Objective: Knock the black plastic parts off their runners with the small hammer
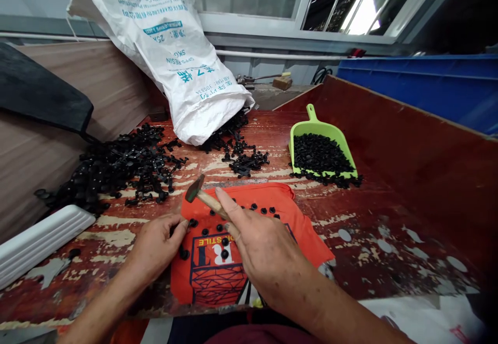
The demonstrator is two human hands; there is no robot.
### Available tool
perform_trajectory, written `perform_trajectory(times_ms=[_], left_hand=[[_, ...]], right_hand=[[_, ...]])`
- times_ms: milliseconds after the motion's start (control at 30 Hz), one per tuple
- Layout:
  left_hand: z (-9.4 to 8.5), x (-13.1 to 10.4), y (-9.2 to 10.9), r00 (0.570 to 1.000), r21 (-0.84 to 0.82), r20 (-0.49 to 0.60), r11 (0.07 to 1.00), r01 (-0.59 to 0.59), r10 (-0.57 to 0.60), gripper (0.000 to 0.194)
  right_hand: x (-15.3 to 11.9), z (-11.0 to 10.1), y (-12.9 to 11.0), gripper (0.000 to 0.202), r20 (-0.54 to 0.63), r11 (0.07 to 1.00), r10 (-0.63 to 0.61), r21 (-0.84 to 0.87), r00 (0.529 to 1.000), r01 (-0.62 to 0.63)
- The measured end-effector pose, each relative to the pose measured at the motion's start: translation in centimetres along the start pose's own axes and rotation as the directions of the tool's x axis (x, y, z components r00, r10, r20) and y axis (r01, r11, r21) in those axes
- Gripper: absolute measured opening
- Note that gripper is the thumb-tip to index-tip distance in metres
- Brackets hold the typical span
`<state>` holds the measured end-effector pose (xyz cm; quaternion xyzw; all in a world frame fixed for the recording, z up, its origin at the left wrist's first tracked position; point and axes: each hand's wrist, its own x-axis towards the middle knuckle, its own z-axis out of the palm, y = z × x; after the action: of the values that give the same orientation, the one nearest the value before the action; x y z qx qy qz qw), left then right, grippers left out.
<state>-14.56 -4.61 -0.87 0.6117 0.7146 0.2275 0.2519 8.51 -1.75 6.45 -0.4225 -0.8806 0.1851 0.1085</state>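
My right hand (264, 253) is wrapped round the wooden handle of a small hammer (212, 199). Its dark metal head is raised toward the upper left, above the edge of an orange printed cloth (311, 245). At the cloth's left side, my left hand (157, 243) is closed in a pinch, thumb against fingers. Right at those fingertips is a small round black plastic piece (192, 223); whether the fingers grip it or only touch it is hard to see. Several similar black pieces (224, 253) lie scattered over the cloth.
Behind my left hand lies a heap of black plastic parts (128, 160). A white woven sack (194, 74) spills more onto the worn red table (272, 126). To the right, a green dustpan (310, 126) holds black pieces. A white plastic object (42, 240) lies left; boards (408, 141) wall the right side.
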Motion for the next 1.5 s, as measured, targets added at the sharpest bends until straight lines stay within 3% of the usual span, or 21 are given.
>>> perform_trajectory(times_ms=[167, 300, 433, 500, 600, 733, 800, 867, 900, 967, 1000, 1067, 1133, 1267, 1400, 1500], left_hand=[[0.0, -0.2, 0.3, 0.998, -0.015, -0.047, 0.999, -0.032, 0.031, 0.032], [0.2, -0.3, 0.4, 0.999, -0.032, -0.048, 0.999, -0.014, 0.013, 0.032], [0.2, -0.3, 0.3, 1.000, -0.006, -0.007, 1.000, -0.027, 0.027, 0.036], [-0.1, -0.3, 0.4, 0.998, 0.021, 0.025, 0.998, -0.055, 0.054, 0.037], [-1.0, -0.5, 1.1, 0.977, 0.110, 0.084, 0.972, -0.206, 0.198, 0.038], [-2.2, -0.9, 2.2, 0.869, 0.138, 0.198, 0.865, -0.483, 0.454, 0.028], [-2.8, -1.3, 2.2, 0.857, 0.087, 0.173, 0.859, -0.505, 0.486, 0.029], [-3.5, -2.0, 1.4, 0.919, 0.080, 0.009, 0.916, -0.393, 0.394, 0.031], [-3.8, -2.5, 0.8, 0.952, 0.091, -0.105, 0.956, -0.277, 0.286, 0.032], [-4.0, -3.6, -0.6, 0.967, 0.094, -0.255, 0.996, 0.010, 0.015, 0.037], [-3.9, -4.1, -1.2, 0.964, 0.088, -0.244, 0.987, 0.133, -0.108, 0.041], [-2.9, -4.7, -1.9, 0.964, 0.071, -0.106, 0.965, 0.253, -0.245, 0.046], [-1.5, -4.8, -1.9, 0.962, 0.044, -0.025, 0.961, 0.272, -0.271, 0.047], [0.4, -3.5, -0.6, 0.945, -0.185, -0.013, 0.929, 0.320, -0.328, 0.039], [-1.2, -3.3, 0.7, 0.926, -0.553, 0.030, 0.766, 0.328, -0.376, 0.038], [-2.9, -4.1, 1.9, 0.927, -0.694, 0.066, 0.650, 0.309, -0.369, 0.046]], right_hand=[[0.6, 1.8, 0.3, 0.060, 0.192, 0.988, 0.054, -0.152, 0.980, -0.025], [0.9, 1.6, 0.5, 0.064, 0.107, 0.994, 0.016, -0.113, 0.994, -0.004], [0.9, 1.5, 0.3, 0.065, 0.201, 0.989, 0.052, -0.145, 0.978, -0.023], [0.7, 1.2, 0.4, 0.060, 0.167, 0.997, 0.030, -0.073, 0.986, -0.018], [-0.1, 0.1, 1.1, 0.056, 0.045, 0.994, 0.009, 0.111, 0.999, -0.014], [-2.0, -0.8, 2.6, 0.057, -0.016, 0.967, 0.036, 0.251, 0.999, -0.031], [-3.1, -0.5, 3.4, 0.058, -0.006, 0.955, 0.036, 0.295, 0.999, -0.032], [-4.1, 0.0, 4.0, 0.058, 0.009, 0.944, 0.062, 0.325, 0.998, -0.061], [-4.6, 0.2, 4.2, 0.057, 0.009, 0.938, 0.090, 0.336, 0.996, -0.088], [-5.3, 0.5, 4.6, 0.056, 0.003, 0.922, 0.137, 0.366, 0.991, -0.129], [-5.6, 0.5, 4.7, 0.056, -0.001, 0.912, 0.144, 0.388, 0.990, -0.132], [-5.9, 0.4, 4.9, 0.056, 0.000, 0.895, 0.132, 0.430, 0.991, -0.119], [-6.0, 0.5, 5.0, 0.055, 0.021, 0.888, 0.111, 0.447, 0.994, -0.109], [-6.2, 0.9, 5.2, 0.053, 0.066, 0.892, 0.099, 0.436, 0.993, -0.118], [-6.8, 1.2, 5.7, 0.052, 0.052, 0.855, 0.121, 0.502, 0.991, -0.131], [-7.1, 1.2, 6.1, 0.049, 0.057, 0.841, 0.140, 0.521, 0.988, -0.149]])
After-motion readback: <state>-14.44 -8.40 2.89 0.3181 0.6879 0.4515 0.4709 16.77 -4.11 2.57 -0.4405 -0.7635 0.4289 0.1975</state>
